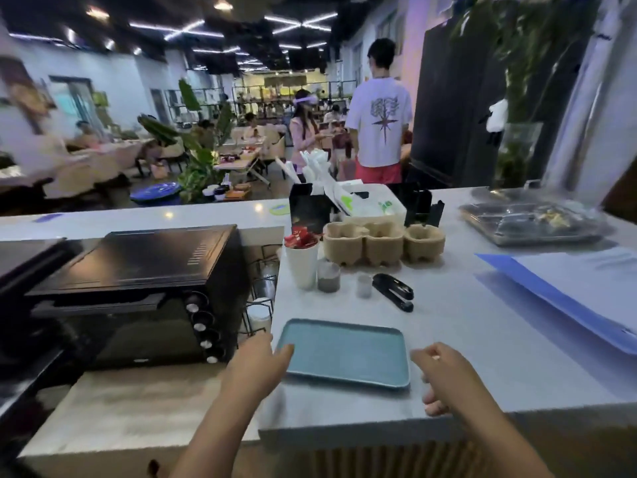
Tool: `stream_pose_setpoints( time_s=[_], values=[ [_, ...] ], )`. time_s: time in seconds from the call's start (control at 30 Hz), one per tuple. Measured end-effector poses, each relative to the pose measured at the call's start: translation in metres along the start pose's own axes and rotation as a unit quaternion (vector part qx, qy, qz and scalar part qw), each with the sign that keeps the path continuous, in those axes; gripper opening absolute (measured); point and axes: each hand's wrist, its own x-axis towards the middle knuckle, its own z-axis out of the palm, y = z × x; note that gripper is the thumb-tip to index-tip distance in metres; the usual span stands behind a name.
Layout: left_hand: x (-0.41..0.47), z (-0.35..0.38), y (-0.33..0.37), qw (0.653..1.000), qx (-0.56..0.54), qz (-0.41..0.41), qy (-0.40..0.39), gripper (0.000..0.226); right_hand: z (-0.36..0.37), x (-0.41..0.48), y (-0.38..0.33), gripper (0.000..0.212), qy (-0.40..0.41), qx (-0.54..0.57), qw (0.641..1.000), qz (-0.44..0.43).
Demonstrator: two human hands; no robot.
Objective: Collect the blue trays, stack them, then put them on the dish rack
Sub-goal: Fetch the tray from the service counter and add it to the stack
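Observation:
One blue tray point(348, 353) lies flat on the grey counter point(482, 339), near its front left corner. My left hand point(256, 362) is at the tray's left edge, thumb resting on the rim and fingers down the counter's side. My right hand point(444, 370) hovers just off the tray's right edge with fingers curled and nothing in it. No dish rack or other blue tray shows.
Behind the tray stand a black stapler point(394, 291), small cups point(329, 277), a white cup of red packets point(301, 258) and cardboard cup carriers point(382, 243). Blue-edged papers point(582, 291) lie at right. A black oven point(138, 291) sits lower left. Two people stand beyond the counter.

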Motion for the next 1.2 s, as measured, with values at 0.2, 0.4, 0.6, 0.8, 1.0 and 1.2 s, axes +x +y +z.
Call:
stream_pose_setpoints(
  time_s=[0.2, 0.4, 0.6, 0.8, 1.0, 1.2],
  values=[
    [0.014, 0.026, 0.012, 0.998, 0.030, -0.053, 0.035, 0.052, 0.013, 0.032, 0.002, 0.034, -0.041, -0.079, 0.996, 0.014],
    [0.024, 0.041, 0.015, 0.996, 0.003, -0.076, 0.040, 0.050, 0.022, 0.043, -0.002, 0.043, -0.040, -0.159, 0.986, -0.036],
    [0.022, 0.044, 0.017, 0.980, -0.150, -0.111, 0.064, 0.047, 0.026, 0.044, -0.001, 0.052, -0.059, -0.117, 0.991, -0.037],
    [-0.002, -0.001, 0.016, 0.882, -0.448, -0.107, 0.098, 0.038, 0.036, 0.030, -0.020, 0.046, -0.072, 0.015, 0.995, -0.071],
    [-0.048, -0.059, -0.016, 0.752, -0.641, -0.121, 0.094, 0.036, 0.065, 0.000, -0.064, 0.026, -0.163, 0.136, 0.972, -0.100],
    [-0.107, -0.110, -0.080, 0.734, -0.652, -0.104, 0.160, 0.047, 0.126, -0.048, -0.109, 0.021, -0.291, 0.201, 0.929, -0.105]
  ],
)
